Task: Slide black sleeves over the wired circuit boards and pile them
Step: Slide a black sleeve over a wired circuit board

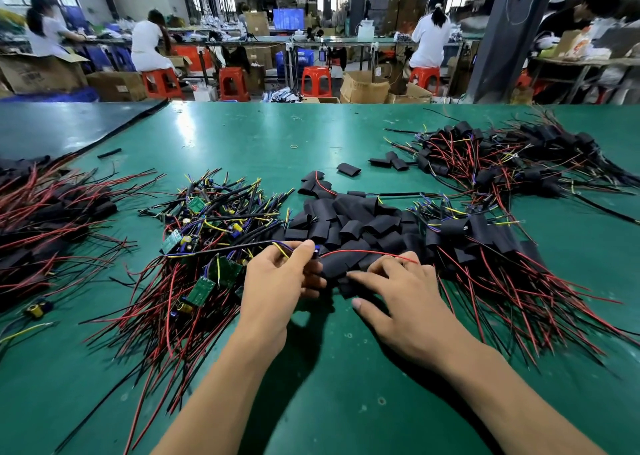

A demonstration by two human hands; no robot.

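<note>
Pinching a wired board (316, 251) between thumb and forefinger, your left hand (277, 278) holds it just above the table (329, 385). The board itself is mostly hidden behind the fingers. Your right hand (401, 295) lies spread, fingertips resting on the near edge of the sleeve heap (346, 226), gripping nothing.

The assembly's long axis runs left to right. Its black lead (225, 249) trails left over the bare boards (207, 253), and its red lead (367, 252) arcs right above your right knuckles.

Expect it to be light, floppy along the wires and stiff only at the board, so take hold at the board's edges rather than the solder joints. The sleeves look soft and flattened. You will likely need to squeeze one open at its mouth and feed the red lead in first.

Sleeved pieces (485, 243) lie right of the heap, with more (519, 163) farther off.
</note>
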